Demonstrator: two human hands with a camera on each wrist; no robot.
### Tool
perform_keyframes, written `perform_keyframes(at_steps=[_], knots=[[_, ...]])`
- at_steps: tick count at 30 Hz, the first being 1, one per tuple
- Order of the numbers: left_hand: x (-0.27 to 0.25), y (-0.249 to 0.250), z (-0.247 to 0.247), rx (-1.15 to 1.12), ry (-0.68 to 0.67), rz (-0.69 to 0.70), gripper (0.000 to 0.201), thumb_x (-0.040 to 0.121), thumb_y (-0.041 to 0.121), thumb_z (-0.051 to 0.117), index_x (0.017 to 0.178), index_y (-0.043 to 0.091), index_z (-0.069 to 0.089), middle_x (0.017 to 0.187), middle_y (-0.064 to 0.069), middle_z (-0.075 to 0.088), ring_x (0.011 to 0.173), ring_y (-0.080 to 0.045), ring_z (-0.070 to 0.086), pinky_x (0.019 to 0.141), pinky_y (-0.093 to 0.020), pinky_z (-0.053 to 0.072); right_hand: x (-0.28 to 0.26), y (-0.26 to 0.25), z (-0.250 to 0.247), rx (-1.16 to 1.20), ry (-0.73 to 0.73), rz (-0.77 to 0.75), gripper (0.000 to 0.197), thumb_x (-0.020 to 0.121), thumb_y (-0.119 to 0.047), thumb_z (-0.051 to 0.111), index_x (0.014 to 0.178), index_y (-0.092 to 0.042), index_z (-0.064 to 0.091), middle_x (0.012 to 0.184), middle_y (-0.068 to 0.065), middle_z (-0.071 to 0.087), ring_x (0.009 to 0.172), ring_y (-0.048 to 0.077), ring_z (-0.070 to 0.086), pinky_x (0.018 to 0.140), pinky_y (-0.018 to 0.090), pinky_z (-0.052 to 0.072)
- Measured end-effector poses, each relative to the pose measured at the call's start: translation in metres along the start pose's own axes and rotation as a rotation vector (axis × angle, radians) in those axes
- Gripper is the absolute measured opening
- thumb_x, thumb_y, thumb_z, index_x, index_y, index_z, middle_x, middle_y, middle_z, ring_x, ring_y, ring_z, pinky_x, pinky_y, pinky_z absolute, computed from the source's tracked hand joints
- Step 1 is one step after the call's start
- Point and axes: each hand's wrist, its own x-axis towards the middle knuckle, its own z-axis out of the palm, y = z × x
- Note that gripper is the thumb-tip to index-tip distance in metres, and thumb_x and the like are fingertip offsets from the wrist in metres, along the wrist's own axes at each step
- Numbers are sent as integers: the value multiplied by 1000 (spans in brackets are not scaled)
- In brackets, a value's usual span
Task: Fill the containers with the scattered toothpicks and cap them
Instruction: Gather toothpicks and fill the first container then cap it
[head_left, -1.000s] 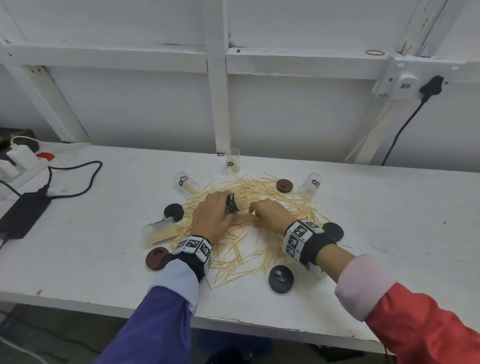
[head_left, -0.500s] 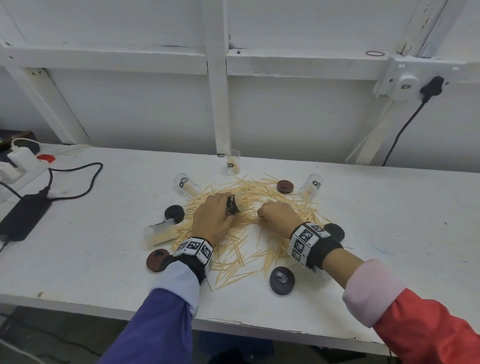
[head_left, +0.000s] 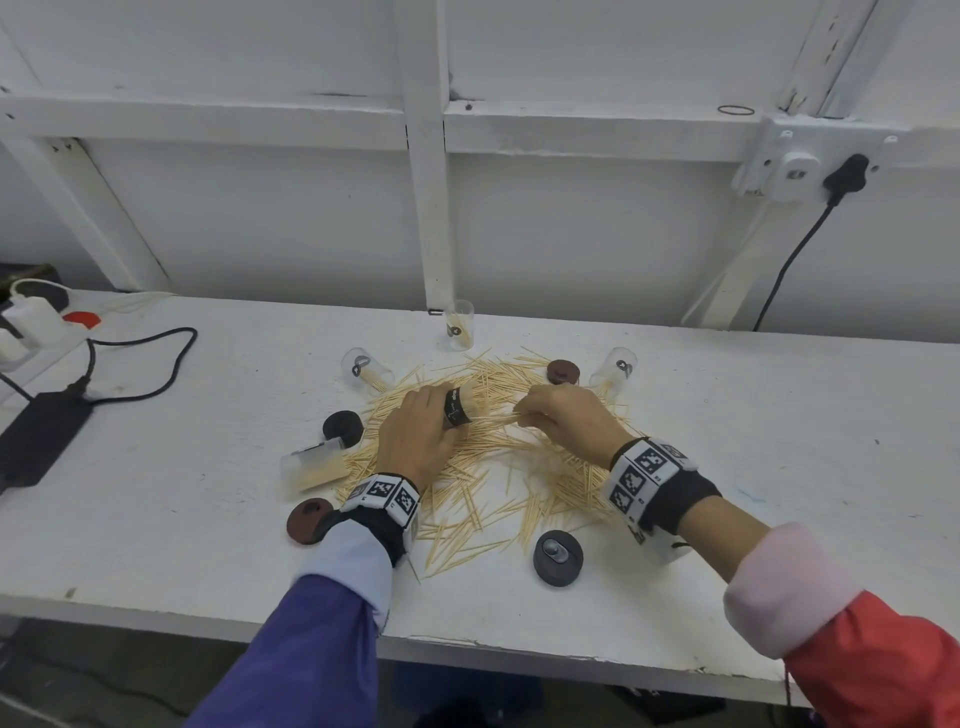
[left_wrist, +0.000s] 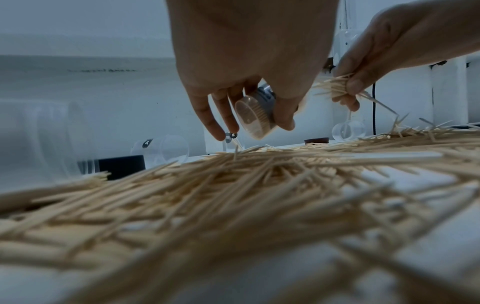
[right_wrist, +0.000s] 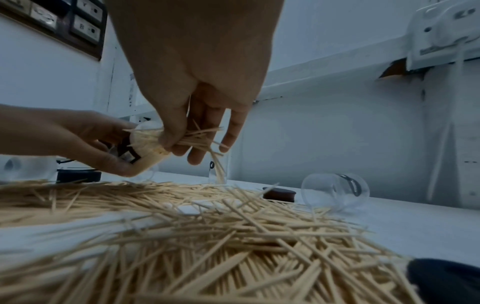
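Observation:
A heap of scattered toothpicks (head_left: 498, 467) covers the middle of the white table (head_left: 727, 441). My left hand (head_left: 415, 436) grips a clear container (head_left: 460, 405) with a black label, tilted with its mouth to the right and partly full of toothpicks (left_wrist: 255, 117). My right hand (head_left: 561, 415) pinches a bundle of toothpicks (right_wrist: 187, 137) just off that mouth (left_wrist: 335, 88). Empty-looking clear containers lie at the back left (head_left: 363, 369), back middle (head_left: 461, 325) and back right (head_left: 615, 369). A fuller one (head_left: 311, 465) lies on its side at the left.
Round caps lie around the heap: black ones (head_left: 343, 427) (head_left: 557, 557), dark red ones (head_left: 309, 521) (head_left: 563, 371). A black power brick (head_left: 36, 441) and cable (head_left: 156, 364) sit at the far left. A wall socket with a plug (head_left: 841, 176) is up right.
My right hand has lifted a bundle of toothpicks from the heap and brought it level with the container's mouth. The left hand and its container have barely moved.

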Motion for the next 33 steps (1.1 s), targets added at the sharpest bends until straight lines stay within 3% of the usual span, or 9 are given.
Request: perform_keyframes(at_steps=[4,11,15,17,19,23,29,33], knots=[[0,1,-1,-11,-6,-3,56,89,38,64,137,18,45,127,-1,56,114,-21,51,84,-37,48,3,0,-1,-10,128,32,17,93,-19,61,101,-9,73,95,0,71,83,20,64,64,31,47],[-1,2,-3,-22,-21,10,54,90,39,63,137,19,45,127,0,55,116,-20,51,84,-37,48,8,-1,-3,-133,183,55,11,91,-11,63,91,-10,74,82,1,67,72,23,63,54,29,44],[-2,4,-4,-17,-59,49,53,91,37,61,138,21,43,129,2,54,118,-18,48,84,-36,45,10,-11,-5,-263,161,-17,18,70,4,78,74,-13,72,64,-3,60,56,18,56,47,23,31],[-3,5,-4,-34,-78,78,53,91,38,60,139,21,43,130,3,54,118,-18,48,85,-36,45,12,-17,-6,-316,177,-63,26,62,10,79,70,-13,70,60,-3,55,51,17,51,47,24,36],[-3,7,-4,-44,-93,104,53,91,38,61,138,22,44,129,3,54,117,-18,48,84,-35,45,13,-19,-4,-354,182,-111,29,59,12,77,73,-13,71,63,-1,56,53,20,52,52,29,44],[-3,12,-3,-76,-94,111,53,89,40,62,136,23,45,125,4,56,114,-16,49,80,-34,43,14,-23,1,-408,154,-133,31,60,10,76,80,-12,71,72,1,58,61,22,56,56,31,41],[-4,9,-4,-84,-96,113,55,91,40,60,139,21,42,129,4,54,117,-17,48,83,-36,45,12,-27,5,-342,136,-33,38,65,16,67,97,-3,64,79,6,56,65,23,55,44,32,44],[-3,9,-3,-117,-97,112,55,92,44,59,139,22,43,130,4,55,118,-16,48,84,-36,46,15,-26,5,-267,31,-4,56,77,19,49,131,1,50,103,13,53,88,25,49,62,36,45]])
